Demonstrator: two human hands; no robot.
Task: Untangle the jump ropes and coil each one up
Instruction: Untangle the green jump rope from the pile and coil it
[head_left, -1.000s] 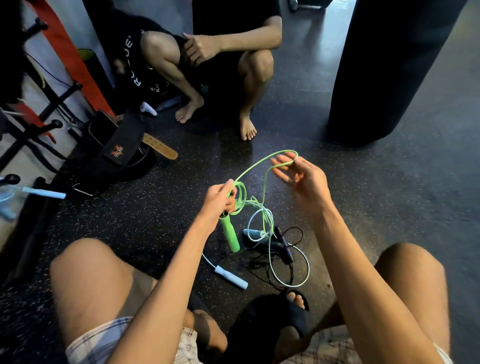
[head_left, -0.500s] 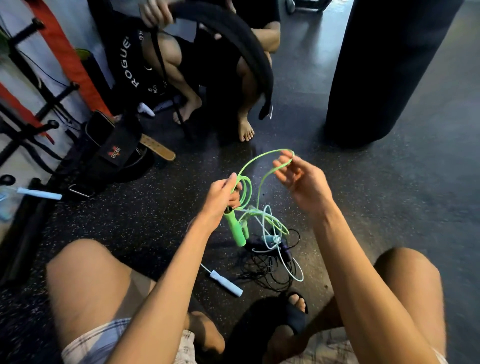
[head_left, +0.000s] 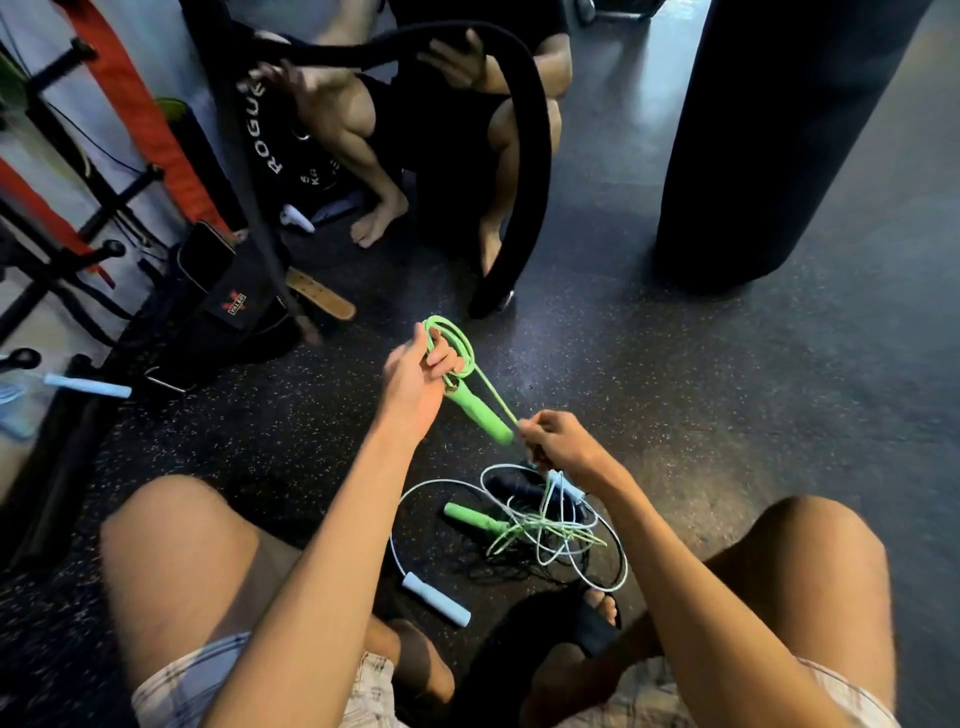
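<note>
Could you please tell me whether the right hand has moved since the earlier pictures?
Yes. The right hand has dropped from above the tangled ropes down toward them, pinching the green rope.

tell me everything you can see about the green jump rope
The green jump rope is a thin bright green cord with two matching stick handles, plastic by the look. The left hand holds a few small coils together with one handle, which angles down to the right. From there a taut strand runs to the right hand, which pinches it. Below, the cord drops into the tangle with pale blue and black ropes, where the second handle lies on the floor.
</note>
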